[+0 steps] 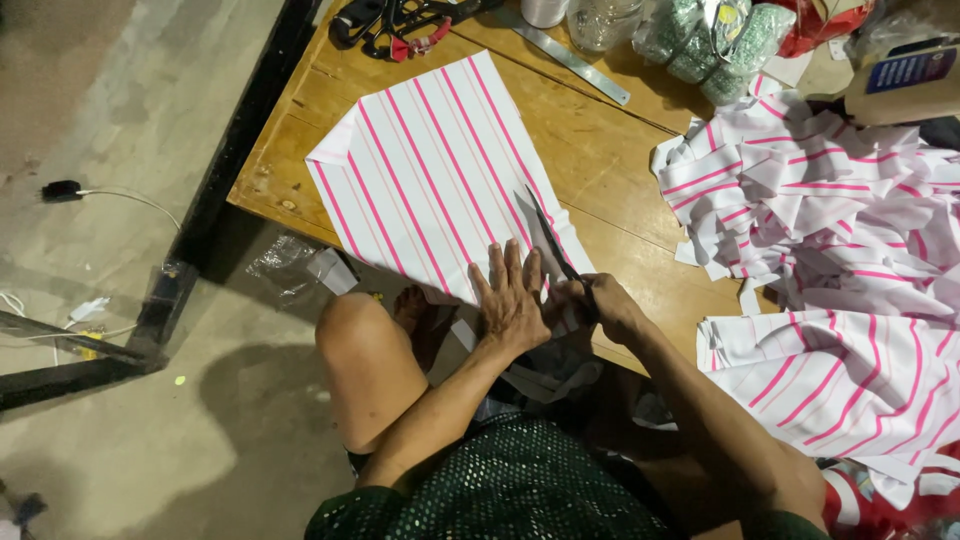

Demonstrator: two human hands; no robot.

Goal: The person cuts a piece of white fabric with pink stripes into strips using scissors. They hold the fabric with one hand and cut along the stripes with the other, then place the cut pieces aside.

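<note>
Left hand [510, 300] lay flat, fingers spread, pinning the pink-striped white fabric [440, 170] at the wooden table [600, 150] edge, so the right hand [600, 305], fingers curled through the scissors [550, 240], cut cleanly.

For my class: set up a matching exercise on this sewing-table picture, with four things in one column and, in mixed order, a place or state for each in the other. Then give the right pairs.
Things
1. left hand
2. right hand
3. metal ruler
4. heap of cut striped strips

Places or states
A. lies at the far edge of the wooden table
B. grips black scissors with blades open
C. pressed flat, fingers spread, on the pink-striped fabric sheet
D. piled at the table's right side

Pairs: 1-C, 2-B, 3-A, 4-D
</note>
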